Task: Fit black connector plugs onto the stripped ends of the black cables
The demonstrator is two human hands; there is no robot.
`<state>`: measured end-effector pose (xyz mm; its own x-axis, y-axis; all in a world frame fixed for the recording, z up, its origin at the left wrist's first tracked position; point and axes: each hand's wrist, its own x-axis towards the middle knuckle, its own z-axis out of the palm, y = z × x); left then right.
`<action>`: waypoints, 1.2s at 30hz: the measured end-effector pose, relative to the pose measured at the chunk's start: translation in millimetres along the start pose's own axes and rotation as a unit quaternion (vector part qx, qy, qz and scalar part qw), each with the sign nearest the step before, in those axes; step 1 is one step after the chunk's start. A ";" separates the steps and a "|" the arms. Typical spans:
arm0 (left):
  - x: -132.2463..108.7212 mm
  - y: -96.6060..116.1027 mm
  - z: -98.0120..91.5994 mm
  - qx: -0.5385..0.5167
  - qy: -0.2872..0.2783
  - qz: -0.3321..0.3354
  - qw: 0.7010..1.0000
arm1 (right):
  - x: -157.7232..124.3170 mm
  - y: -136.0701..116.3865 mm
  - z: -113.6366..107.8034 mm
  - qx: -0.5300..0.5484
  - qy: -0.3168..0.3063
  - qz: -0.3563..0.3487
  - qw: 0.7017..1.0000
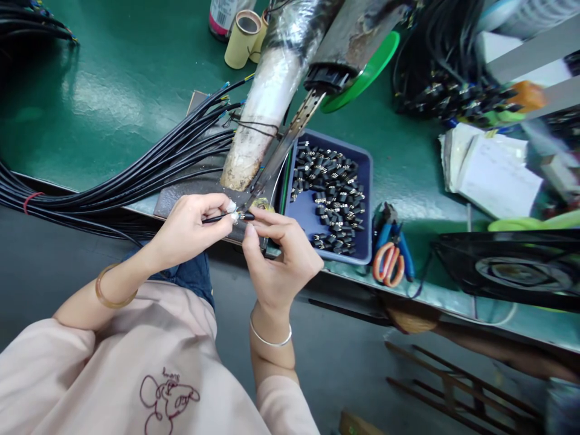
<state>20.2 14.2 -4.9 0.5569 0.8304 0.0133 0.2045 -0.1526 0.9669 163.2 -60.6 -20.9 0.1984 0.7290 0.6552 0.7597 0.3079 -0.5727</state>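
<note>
My left hand [193, 226] pinches the end of a thin black cable [216, 218] at the front edge of the green bench. My right hand [276, 254] is closed beside it, thumb and fingers pinched on a small black part [247, 215] that meets the cable's tip. Both hands sit just below the lower end of a slanted metal strip [290, 136] that runs down from a wrapped machine post [267, 103]. A bundle of black cables [136, 178] fans in from the left towards my left hand.
A blue tray [367, 199] holding several small black connectors stands right of my hands. Orange and blue-handled pliers [392, 254] lie beside it. Cardboard tubes [242, 37], a green disc [371, 69], papers [493, 175], a black fan [512, 269] and tangled wires [444, 84] crowd the bench.
</note>
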 end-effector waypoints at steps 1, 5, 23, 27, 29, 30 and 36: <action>-0.3 0.1 0.0 0.001 0.001 0.001 1.000 | 0.1 0.0 0.3 -0.001 0.002 -0.001 1.000; -2.1 -0.5 0.5 -0.003 0.007 0.009 1.000 | 0.0 0.4 1.7 -0.004 0.006 0.000 1.000; -4.2 -2.0 3.3 0.011 0.059 0.057 0.997 | 4.3 -1.8 5.2 -0.028 0.023 -0.017 0.999; -5.3 -3.6 1.7 0.018 0.036 0.055 0.998 | 1.7 -0.6 3.4 -0.030 0.009 -0.027 0.999; -6.1 -4.9 1.5 0.026 0.031 0.048 0.998 | 0.7 -0.2 2.7 -0.030 0.000 -0.031 0.999; -6.5 -5.5 1.5 0.029 0.031 0.044 0.998 | 0.1 0.0 2.3 -0.028 -0.003 -0.032 0.999; -11.3 -4.7 3.8 0.025 0.031 0.037 0.998 | -6.8 0.7 0.7 0.012 0.010 0.002 1.000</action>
<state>16.0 3.5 -10.6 0.5213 0.8472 0.1025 0.2048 -0.2408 0.9487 162.0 -64.9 -26.1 0.2142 0.7178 0.6625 0.7435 0.3200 -0.5872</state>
